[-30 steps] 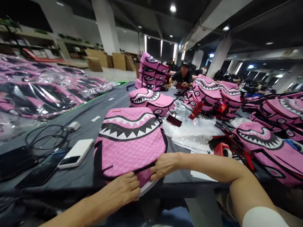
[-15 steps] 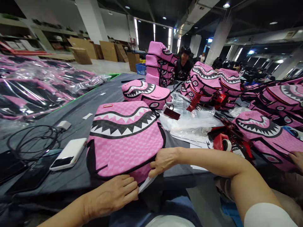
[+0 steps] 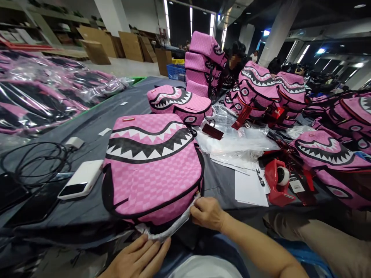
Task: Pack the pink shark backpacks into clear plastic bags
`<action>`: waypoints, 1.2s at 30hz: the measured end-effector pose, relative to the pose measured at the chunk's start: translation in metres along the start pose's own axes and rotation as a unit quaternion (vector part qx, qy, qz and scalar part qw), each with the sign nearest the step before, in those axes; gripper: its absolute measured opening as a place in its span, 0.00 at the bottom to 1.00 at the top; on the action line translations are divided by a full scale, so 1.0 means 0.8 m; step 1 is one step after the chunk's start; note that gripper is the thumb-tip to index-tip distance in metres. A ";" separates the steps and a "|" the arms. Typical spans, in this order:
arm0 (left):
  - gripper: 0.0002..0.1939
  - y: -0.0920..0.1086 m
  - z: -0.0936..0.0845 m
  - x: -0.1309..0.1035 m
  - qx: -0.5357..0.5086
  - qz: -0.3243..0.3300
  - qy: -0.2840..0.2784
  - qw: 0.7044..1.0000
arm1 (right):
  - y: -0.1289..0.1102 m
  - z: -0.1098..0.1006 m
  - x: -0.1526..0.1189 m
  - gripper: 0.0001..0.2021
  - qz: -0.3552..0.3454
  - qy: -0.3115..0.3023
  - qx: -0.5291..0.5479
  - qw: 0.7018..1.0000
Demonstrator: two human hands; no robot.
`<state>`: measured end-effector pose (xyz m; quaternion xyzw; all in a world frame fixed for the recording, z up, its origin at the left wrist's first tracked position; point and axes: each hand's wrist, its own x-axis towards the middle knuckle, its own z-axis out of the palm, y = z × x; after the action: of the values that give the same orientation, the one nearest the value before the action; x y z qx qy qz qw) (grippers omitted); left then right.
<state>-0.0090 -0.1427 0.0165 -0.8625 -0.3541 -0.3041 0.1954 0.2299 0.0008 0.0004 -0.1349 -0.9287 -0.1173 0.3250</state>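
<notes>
Pink backpack [image 3: 156, 173] is lying printed side up at the near edge of the grey table [image 3: 218, 179]. The right hand [image 3: 207, 213] is pinching a crumpled white strip [image 3: 177, 224] by the bag's lower rim; the left hand [image 3: 139, 255] is touching it with extended fingers, whether gripping I cannot tell. The step seems to be handling this strip, the next move probably calling for steady fingers. Black piping is edging checkered fabric, and white teeth are lining a black mouth
</notes>
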 end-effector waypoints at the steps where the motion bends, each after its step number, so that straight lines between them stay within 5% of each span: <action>1: 0.16 -0.001 0.002 0.013 0.001 -0.010 0.003 1.000 | -0.010 0.005 -0.006 0.06 0.045 0.014 0.015 0.999; 3: 0.14 -0.004 0.009 0.044 0.006 -0.074 -0.019 0.997 | -0.028 0.009 -0.015 0.08 0.132 0.031 0.061 0.989; 5: 0.12 -0.004 0.020 0.071 -0.025 -0.186 -0.136 0.973 | -0.037 0.006 -0.018 0.06 0.229 0.045 0.133 0.963; 9: 0.18 0.001 0.027 0.101 -0.109 -0.350 -0.405 0.838 | -0.029 -0.014 0.000 0.03 0.416 0.085 0.273 0.863; 11: 0.19 0.004 0.022 0.107 -0.114 -0.372 -0.440 0.810 | -0.018 -0.023 0.016 0.06 0.451 0.072 0.312 0.834; 15: 0.18 0.006 0.013 0.117 -0.099 -0.368 -0.481 0.789 | -0.007 -0.028 0.036 0.09 0.431 0.019 0.301 0.850; 18: 0.16 0.007 0.014 0.122 -0.082 -0.369 -0.490 0.786 | -0.015 -0.016 0.031 0.12 0.456 0.056 0.329 0.825; 23: 0.11 0.009 0.021 0.114 -0.079 -0.363 -0.437 0.819 | -0.039 0.014 0.020 0.24 0.603 0.141 0.527 0.583; 24: 0.11 0.009 0.023 0.109 -0.080 -0.356 -0.424 0.829 | -0.042 0.016 0.021 0.26 0.611 0.146 0.549 0.552; 26: 0.11 0.009 0.027 0.100 -0.080 -0.340 -0.404 0.845 | -0.044 0.016 0.023 0.27 0.606 0.147 0.559 0.546; 30: 0.10 0.009 0.038 0.085 -0.035 -0.290 -0.367 0.883 | -0.042 0.012 0.028 0.25 0.586 0.145 0.516 0.607; 36: 0.12 0.006 0.055 0.084 0.017 -0.230 -0.301 0.925 | -0.041 0.050 0.038 0.19 0.625 0.186 0.518 0.554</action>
<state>0.0494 -0.0888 0.0282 -0.8048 -0.5900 -0.0610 0.0190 0.1732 -0.0122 -0.0148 -0.4650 -0.4306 0.5939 0.4956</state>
